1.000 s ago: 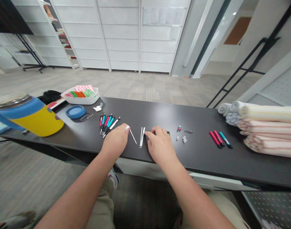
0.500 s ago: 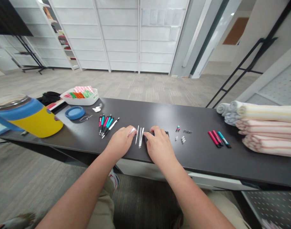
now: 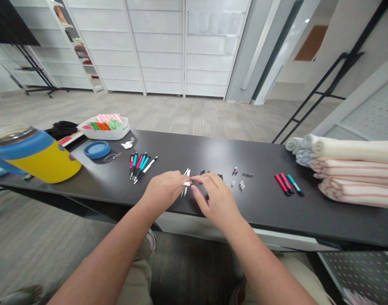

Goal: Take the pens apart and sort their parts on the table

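My left hand [image 3: 164, 189] is closed around a short white pen barrel [image 3: 186, 184], whose end sticks out past the thumb and index finger. Close by on the right, my right hand [image 3: 217, 197] has its thumb and index finger apart, the index fingertip at or near the barrel's end; contact is unclear. Thin white pen refills [image 3: 187, 173] lie on the desk behind and under the left fingertips. Black pen parts [image 3: 220, 177] show partly from beneath my right hand, which hides the rest.
On the dark desk [image 3: 181, 148], assembled pens [image 3: 139, 166] lie left. Small white parts [image 3: 241, 185], springs [image 3: 247, 174] and coloured pieces [image 3: 235, 171] lie right, then three coloured barrels [image 3: 284, 184] and rolled towels [image 3: 355, 169]. A yellow-blue jug [image 3: 44, 159], blue lid [image 3: 97, 149] and white basket [image 3: 104, 134] stand left.
My left hand has moved right with the white barrel, now over the refills. My right hand's thumb and index finger have spread apart near the barrel's end. The refills sit closer together.
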Available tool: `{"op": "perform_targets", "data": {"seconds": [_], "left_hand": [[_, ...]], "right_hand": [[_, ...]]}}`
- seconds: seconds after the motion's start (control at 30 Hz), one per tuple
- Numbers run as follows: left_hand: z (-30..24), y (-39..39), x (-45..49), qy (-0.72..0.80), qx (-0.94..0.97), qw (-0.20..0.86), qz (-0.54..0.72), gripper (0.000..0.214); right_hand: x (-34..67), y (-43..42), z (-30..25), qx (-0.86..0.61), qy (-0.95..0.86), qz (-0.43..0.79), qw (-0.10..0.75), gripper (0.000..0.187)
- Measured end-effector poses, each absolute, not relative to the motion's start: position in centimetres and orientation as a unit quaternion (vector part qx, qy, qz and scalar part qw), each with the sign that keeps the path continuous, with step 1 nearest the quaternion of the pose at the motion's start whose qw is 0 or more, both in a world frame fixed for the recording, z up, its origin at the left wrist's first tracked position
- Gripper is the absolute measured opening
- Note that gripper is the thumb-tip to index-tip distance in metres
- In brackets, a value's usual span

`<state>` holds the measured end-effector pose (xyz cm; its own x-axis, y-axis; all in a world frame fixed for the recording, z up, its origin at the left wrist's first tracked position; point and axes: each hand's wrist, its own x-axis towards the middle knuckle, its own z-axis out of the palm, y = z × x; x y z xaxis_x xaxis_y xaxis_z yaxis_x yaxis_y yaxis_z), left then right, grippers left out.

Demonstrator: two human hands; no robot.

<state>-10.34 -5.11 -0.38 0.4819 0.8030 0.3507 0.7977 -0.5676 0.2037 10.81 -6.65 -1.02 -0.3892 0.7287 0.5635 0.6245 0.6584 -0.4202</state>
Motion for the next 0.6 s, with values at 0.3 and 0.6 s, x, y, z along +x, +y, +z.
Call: {"op": "perform_targets", "data": {"seconds": [0.3,0.6], "left_hand": [[-0.9,-4.7,-7.9,0.429,0.857,0.068,0.276,0.033],[0.4,-4.3,-7.1,0.467,0.727,0.322,0.387,0.031]], "right_hand": [[13.2,-6.4,-2.3,-0.396,-0.835,0.092,0.370,0.010],[14.4,-6.2,-1.8,-0.481,-0.797,0.160,0.327,0.007]]}}
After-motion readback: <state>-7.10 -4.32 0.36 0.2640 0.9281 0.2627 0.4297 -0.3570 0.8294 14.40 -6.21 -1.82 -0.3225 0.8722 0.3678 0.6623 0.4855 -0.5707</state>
